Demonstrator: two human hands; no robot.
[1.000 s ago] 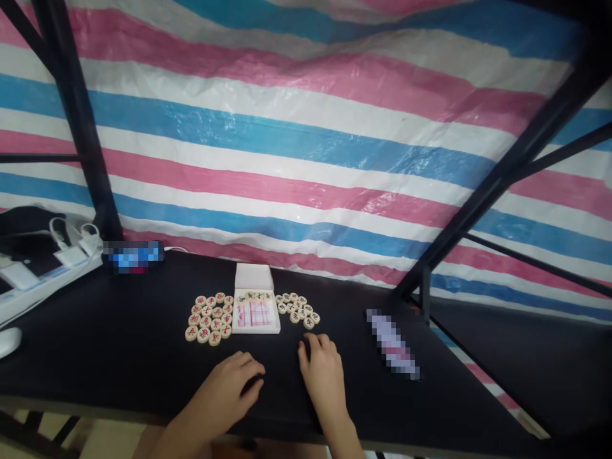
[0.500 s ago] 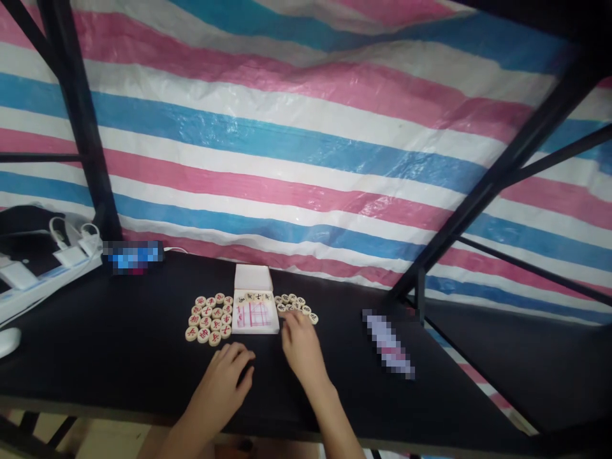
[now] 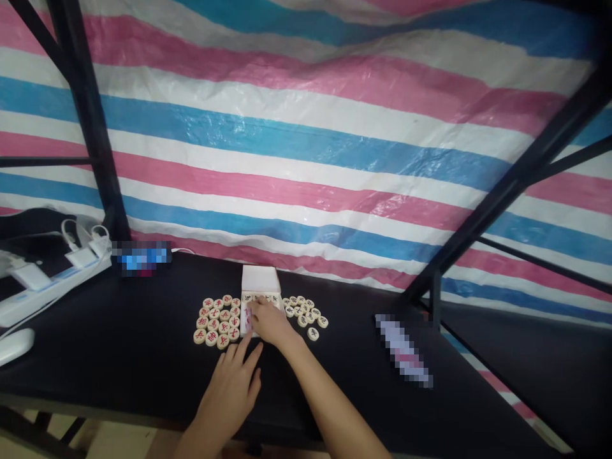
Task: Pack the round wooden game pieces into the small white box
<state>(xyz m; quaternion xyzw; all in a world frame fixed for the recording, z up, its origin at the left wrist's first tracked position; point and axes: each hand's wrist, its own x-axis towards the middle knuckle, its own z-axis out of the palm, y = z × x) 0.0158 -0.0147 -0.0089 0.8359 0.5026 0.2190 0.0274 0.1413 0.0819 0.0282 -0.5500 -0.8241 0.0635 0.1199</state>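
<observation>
Fingers of my right hand [image 3: 268, 320] bend down into the open white box [image 3: 260, 280], close to the row of pieces [image 3: 275, 298] at its back; from this head view I can't tell whether they pinch one. My left hand [image 3: 229, 386] lies spread, no piece showing, index finger by the box's front edge. Red-lettered pieces [image 3: 224, 315] sit left, black-lettered pieces [image 3: 298, 312] right. Looks like I'm working that row: next calls for a light touch, neighbours undisturbed.

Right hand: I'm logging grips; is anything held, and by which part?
Cannot tell: the bare right hand hides anything its fingers may hold over the open white rectangular box.
</observation>
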